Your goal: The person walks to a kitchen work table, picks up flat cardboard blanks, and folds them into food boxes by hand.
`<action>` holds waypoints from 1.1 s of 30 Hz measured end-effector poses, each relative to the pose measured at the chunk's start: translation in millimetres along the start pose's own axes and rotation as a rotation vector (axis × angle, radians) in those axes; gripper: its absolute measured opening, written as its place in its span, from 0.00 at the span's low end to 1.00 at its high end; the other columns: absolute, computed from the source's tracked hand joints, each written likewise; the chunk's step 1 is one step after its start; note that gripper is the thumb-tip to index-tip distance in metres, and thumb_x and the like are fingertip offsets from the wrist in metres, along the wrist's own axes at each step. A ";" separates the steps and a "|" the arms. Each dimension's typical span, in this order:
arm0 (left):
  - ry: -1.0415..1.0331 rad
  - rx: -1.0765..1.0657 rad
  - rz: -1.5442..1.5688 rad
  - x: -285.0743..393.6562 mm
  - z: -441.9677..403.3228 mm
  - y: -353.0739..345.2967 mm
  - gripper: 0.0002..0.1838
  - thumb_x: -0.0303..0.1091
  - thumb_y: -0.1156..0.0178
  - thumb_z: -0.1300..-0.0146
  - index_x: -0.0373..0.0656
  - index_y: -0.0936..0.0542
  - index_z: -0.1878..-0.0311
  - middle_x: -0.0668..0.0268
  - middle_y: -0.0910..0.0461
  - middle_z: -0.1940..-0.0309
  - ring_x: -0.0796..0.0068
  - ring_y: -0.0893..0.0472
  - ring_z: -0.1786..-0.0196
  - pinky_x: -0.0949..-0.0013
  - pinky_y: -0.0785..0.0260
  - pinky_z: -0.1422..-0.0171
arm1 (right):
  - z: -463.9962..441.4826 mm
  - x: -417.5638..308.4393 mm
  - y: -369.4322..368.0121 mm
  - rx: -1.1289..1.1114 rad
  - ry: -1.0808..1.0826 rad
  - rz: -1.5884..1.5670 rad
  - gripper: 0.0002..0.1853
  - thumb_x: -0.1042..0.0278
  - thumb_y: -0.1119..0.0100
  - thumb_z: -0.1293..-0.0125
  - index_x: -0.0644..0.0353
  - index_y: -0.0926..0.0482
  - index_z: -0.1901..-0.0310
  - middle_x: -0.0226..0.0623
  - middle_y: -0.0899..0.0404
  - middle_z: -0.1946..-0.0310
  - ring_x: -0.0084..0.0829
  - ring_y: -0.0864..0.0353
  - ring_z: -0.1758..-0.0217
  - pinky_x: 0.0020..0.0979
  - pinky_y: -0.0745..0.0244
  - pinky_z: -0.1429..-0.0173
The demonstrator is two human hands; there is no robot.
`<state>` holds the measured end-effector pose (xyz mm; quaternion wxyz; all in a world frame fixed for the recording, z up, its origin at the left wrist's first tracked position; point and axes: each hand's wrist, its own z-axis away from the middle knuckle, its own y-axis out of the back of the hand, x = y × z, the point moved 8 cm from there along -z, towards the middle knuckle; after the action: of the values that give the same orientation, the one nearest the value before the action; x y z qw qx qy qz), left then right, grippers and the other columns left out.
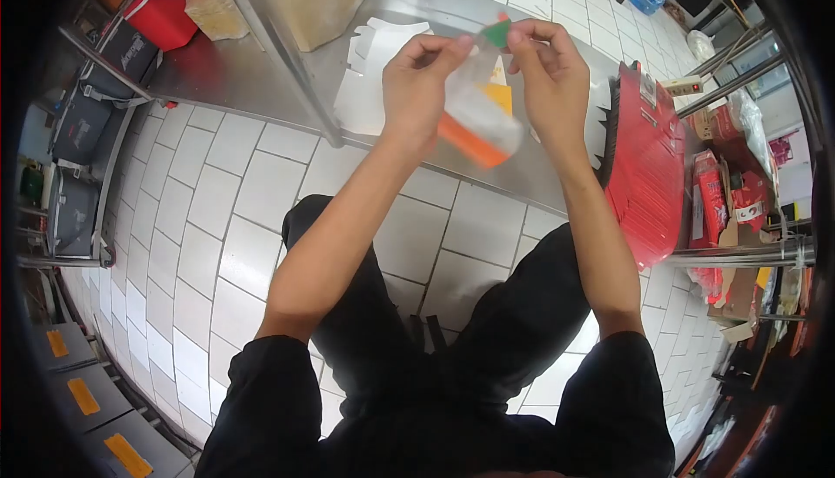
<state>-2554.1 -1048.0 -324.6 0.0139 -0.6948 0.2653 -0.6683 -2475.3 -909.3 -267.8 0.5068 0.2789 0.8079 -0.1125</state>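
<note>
Above the metal shelf, my left hand [419, 86] is closed in a pinch on the upper left edge of a translucent plastic bag [487, 117]. My right hand [550, 65] pinches the bag's upper right corner, beside a small green part [497, 33]. The bag hangs between both hands, blurred, with an orange band [474, 143] near its bottom. Something yellow [497, 97] shows behind or in the bag; which, I cannot tell. Left of it, a flat white cut-out sheet [364, 86] lies on the shelf, partly behind my left hand.
The metal shelf [235, 78] has an upright post [283, 52] at its left. A large wrapped block [322, 0] and a red bag [171, 0] stand at the back left. A red ridged object [645, 165] is at the right. Stacked grey boxes [78, 191] are far left.
</note>
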 end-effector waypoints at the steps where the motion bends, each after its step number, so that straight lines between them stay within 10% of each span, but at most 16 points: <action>1: 0.072 -0.018 0.136 -6.1 -1.8 -0.6 0.10 0.36 0.31 0.40 0.41 0.21 0.67 0.74 0.24 0.69 0.82 0.27 0.61 0.77 0.35 0.58 | -1.2 6.7 1.3 -0.023 -0.072 -0.021 0.11 0.65 0.38 0.32 0.64 0.23 0.56 0.37 0.16 0.62 0.23 0.18 0.62 0.24 0.25 0.58; 18: 0.033 -0.117 0.448 -3.1 2.1 -9.5 0.09 0.32 0.32 0.38 0.43 0.23 0.69 0.70 0.24 0.61 0.80 0.25 0.55 0.73 0.34 0.46 | 10.9 14.1 -23.7 -0.145 -0.134 -0.262 0.09 0.71 0.39 0.33 0.68 0.20 0.57 0.35 0.17 0.63 0.24 0.18 0.58 0.26 0.23 0.51; 23: -0.266 -0.187 0.065 14.5 6.3 -14.6 0.08 0.34 0.34 0.35 0.41 0.20 0.66 0.64 0.23 0.49 0.75 0.23 0.48 0.67 0.30 0.43 | 6.3 20.5 -18.2 -0.164 -0.119 -0.317 0.11 0.70 0.42 0.29 0.67 0.23 0.51 0.39 0.17 0.58 0.27 0.18 0.55 0.31 0.22 0.47; 33: -0.754 -0.146 -0.435 52.8 22.5 -22.4 0.04 0.25 0.37 0.37 0.37 0.20 0.59 0.61 0.23 0.55 0.75 0.20 0.52 0.69 0.27 0.48 | 9.9 25.4 -29.7 -0.303 -0.165 -0.511 0.16 0.61 0.47 0.26 0.66 0.24 0.46 0.38 0.20 0.51 0.29 0.21 0.48 0.34 0.26 0.41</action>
<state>-2527.1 -1056.7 -270.0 -0.0805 -0.9288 0.1360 -0.3351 -2493.0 -929.7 -297.8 0.5619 -0.0223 0.8155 -0.1370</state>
